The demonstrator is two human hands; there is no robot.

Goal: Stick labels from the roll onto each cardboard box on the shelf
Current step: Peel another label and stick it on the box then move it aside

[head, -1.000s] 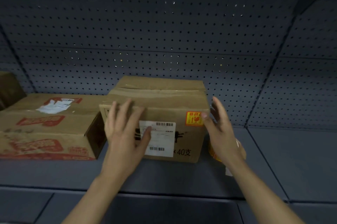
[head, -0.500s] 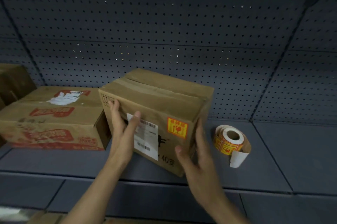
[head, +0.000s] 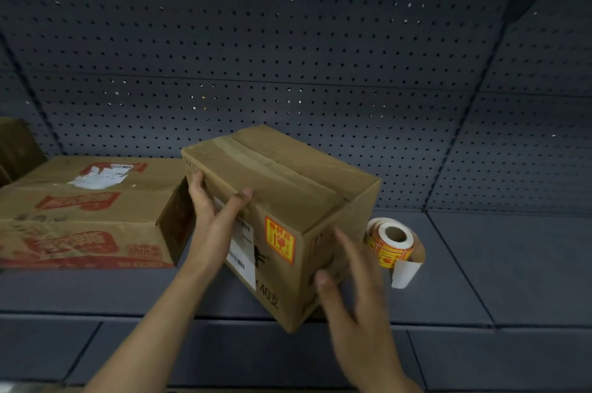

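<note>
Left hand (head: 211,216) grips the labelled box (head: 288,187), flat right hand (head: 352,290) pushes its side; next, probably, peel a label (head: 382,253) off the roll (head: 379,234).

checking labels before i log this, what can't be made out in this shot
All in the head view:
- White shipping label: partly covered by the left hand; its print is too small to read.
- Right hand: motion-blurred, so contact with the middle box is unclear.
- Label roll: the print on its labels is too small to read.
- Dark box at far left: cut off by the frame edge.
</note>
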